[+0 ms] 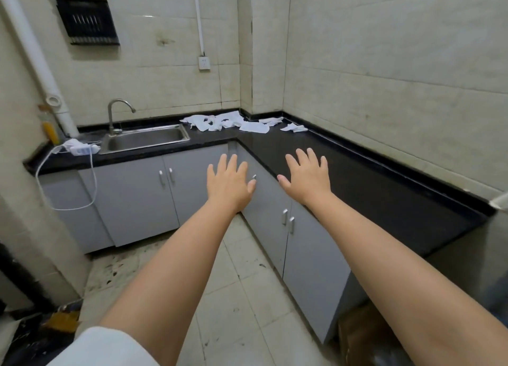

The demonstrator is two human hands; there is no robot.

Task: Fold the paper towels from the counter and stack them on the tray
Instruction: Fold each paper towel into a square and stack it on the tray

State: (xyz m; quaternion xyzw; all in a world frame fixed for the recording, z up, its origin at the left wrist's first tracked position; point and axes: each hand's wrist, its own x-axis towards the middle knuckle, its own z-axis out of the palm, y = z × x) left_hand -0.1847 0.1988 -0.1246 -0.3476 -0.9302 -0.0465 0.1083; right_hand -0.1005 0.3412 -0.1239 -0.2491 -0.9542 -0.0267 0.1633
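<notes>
Task status: 0 towels folded, as judged from the layout. The black counter (pixel 371 178) carries the crumpled paper towels (pixel 233 122) in its far corner, right of the sink (pixel 145 138). No tray is visible. Left hand (pixel 229 182) and right hand (pixel 308 174) extend forward, fingers spread, holding nothing, well short of the towels.

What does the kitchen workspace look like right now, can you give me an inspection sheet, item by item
Surface: black L-shaped counter, mostly bare.
Job's things: crumpled paper towels scattered in the far corner, unfolded; no tray seen.
Clutter: white power strip left of the sink.
Hands: left hand and right hand open, fingers spread, holding nothing.
Cables: white cord hanging off the counter edge.
Surroundings: tiled walls, wall socket, grey cabinets, stained floor.
</notes>
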